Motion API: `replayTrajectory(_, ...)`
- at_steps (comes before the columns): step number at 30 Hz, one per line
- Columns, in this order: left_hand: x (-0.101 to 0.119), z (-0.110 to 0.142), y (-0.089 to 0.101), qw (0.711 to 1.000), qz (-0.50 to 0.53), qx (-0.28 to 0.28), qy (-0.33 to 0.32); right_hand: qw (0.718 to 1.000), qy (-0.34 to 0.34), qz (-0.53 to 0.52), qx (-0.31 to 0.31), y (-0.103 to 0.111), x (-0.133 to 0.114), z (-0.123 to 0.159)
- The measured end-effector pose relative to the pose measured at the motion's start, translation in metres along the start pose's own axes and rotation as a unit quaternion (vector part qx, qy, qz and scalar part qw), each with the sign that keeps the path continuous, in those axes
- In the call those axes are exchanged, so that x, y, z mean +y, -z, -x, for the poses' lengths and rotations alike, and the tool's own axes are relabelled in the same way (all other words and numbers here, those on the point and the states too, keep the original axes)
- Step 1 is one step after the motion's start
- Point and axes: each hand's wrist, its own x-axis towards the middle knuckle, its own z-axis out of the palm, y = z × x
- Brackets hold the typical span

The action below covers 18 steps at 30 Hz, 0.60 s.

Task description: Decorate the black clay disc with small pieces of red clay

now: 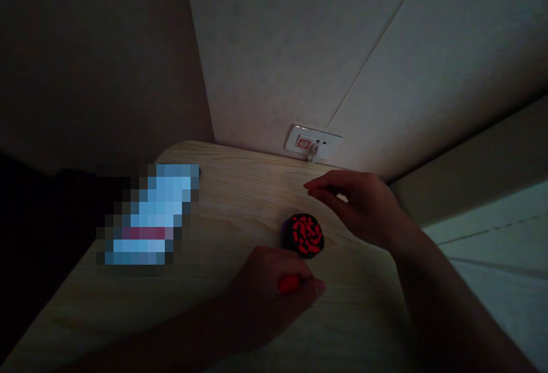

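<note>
- The 1 round, dark disc [303, 236] lies on the worktop [240, 219], around the middle of its width, nearer the far edge than the near one; short red pieces [309, 226] are scattered over its top, and its left side looks purplish.
- The left hand [268, 279] is just on the near side of the disc, curled nearly closed around 1 red lump [289, 284], which shows between the bent fingers and the thumb.
- The right hand [363, 205] is raised beyond and to the right of the disc, apart from it, with thumb and finger brought almost together in a pinch; I cannot tell whether anything small sits between the tips.
- Near the worktop's left edge, towards its rounded far-left corner, lies 1 bright, blurred rectangular object [156, 213] with a pinkish band.
- Behind the far edge stands a pale wall [274, 65], carrying 1 socket plate [292, 140] low down, with a plug [314, 150] in it.
</note>
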Motion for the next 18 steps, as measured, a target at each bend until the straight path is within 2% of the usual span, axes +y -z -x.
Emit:
replayTrajectory(5, -0.0005, 0.0013, -0.0005, 1.000, 0.003, 0.000, 0.005, 0.999, 0.002, -0.054, -0.010, 0.0004, -0.0008, 0.0013)
replayTrajectory(18, -0.0013, -0.0005, -0.0004, 1.000, 0.004, 0.002, -0.015, 0.997, 0.004, -0.076, -0.015, 0.0020, -0.0003, 0.0018)
